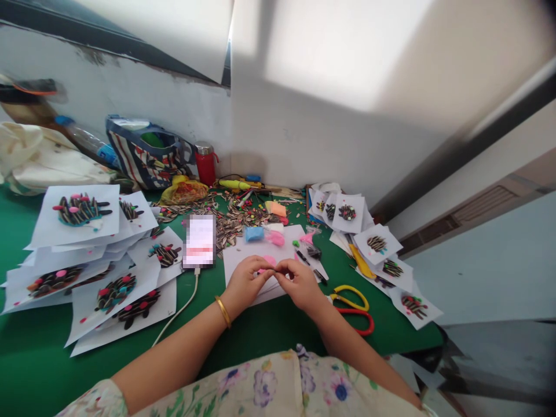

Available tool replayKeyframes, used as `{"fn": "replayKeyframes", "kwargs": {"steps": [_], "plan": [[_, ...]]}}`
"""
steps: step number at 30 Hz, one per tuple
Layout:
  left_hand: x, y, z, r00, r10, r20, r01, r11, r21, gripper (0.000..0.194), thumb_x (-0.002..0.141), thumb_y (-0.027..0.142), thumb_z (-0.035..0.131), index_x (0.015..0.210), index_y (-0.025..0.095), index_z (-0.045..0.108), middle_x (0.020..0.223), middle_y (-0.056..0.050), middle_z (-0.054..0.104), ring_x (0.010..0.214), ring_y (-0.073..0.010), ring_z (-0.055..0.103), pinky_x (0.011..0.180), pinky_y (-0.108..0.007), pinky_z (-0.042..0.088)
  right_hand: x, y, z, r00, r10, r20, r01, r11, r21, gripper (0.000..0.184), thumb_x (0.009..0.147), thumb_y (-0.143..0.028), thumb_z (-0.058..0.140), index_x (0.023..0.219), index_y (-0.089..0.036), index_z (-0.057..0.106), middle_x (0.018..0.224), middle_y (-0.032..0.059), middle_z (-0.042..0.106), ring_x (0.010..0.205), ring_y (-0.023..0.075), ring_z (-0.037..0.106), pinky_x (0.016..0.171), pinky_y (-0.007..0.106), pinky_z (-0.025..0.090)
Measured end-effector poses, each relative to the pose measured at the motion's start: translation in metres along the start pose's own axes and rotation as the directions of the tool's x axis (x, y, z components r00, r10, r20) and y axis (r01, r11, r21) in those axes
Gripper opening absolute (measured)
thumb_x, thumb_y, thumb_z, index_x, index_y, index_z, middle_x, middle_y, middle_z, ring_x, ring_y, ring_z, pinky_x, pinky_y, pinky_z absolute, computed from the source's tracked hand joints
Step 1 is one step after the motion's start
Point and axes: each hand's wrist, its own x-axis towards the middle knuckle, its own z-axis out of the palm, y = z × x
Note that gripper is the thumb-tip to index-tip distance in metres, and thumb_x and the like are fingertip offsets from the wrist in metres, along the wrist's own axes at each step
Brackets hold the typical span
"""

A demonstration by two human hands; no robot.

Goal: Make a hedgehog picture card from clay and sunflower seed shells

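Observation:
My left hand and my right hand meet fingertip to fingertip over a sheet of white paper. Both are closed in a pinch; whatever sits between the fingertips is too small or hidden to name. Just behind the fingers a flat pink patch shows on the paper, partly covered by my hands. At the paper's far side lie a blue block, perhaps clay, and a pink lump in clear wrapping. Black pens rest to the right of my right hand.
Scissors with red and yellow handles lie right of my right forearm. A phone on a white cable stands left. Stacked sheets with seed pictures fill the left; more seed pictures lie right. Loose seeds and a red flask are behind.

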Motion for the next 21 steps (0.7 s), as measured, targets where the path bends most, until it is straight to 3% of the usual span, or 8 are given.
{"fn": "replayKeyframes", "kwargs": {"steps": [7, 13, 21], "plan": [[0.0001, 0.0003, -0.0011, 0.999, 0.028, 0.038, -0.030, 0.998, 0.047, 0.014, 0.088, 0.031, 0.058, 0.087, 0.020, 0.068, 0.089, -0.005, 0.068, 0.088, -0.0188, 0.062, 0.084, -0.035, 0.049, 0.0001, 0.0032, -0.0058, 1.000, -0.013, -0.023, 0.013, 1.000, -0.007, 0.008, 0.081, -0.023, 0.059, 0.085, -0.020, 0.065, 0.077, -0.0005, 0.065, 0.067, 0.0124, 0.056, 0.062, 0.023, 0.044], [-0.0011, -0.0011, 0.0002, 0.998, 0.022, 0.058, -0.024, 0.999, 0.035, 0.018, 0.091, 0.032, 0.055, 0.092, 0.020, 0.067, 0.091, -0.006, 0.066, 0.090, -0.0195, 0.061, 0.085, -0.036, 0.049, -0.0001, -0.0005, -0.0068, 0.995, -0.087, 0.057, 0.087, 0.996, 0.004, 0.021, 0.084, -0.021, 0.060, 0.102, -0.023, 0.070, 0.088, 0.0024, 0.069, 0.078, 0.0147, 0.060, 0.065, 0.025, 0.045], [-0.0003, -0.0006, 0.0004, 0.999, 0.018, 0.050, -0.019, 1.000, 0.017, 0.017, 0.090, 0.032, 0.056, 0.086, 0.020, 0.066, 0.088, -0.006, 0.067, 0.087, -0.0190, 0.061, 0.083, -0.035, 0.049, -0.0012, 0.0032, -0.0050, 0.986, -0.165, 0.008, 0.165, 0.983, -0.078, 0.015, 0.085, -0.022, 0.057, 0.095, -0.022, 0.069, 0.084, 0.0023, 0.068, 0.077, 0.0153, 0.061, 0.069, 0.027, 0.048]]}}
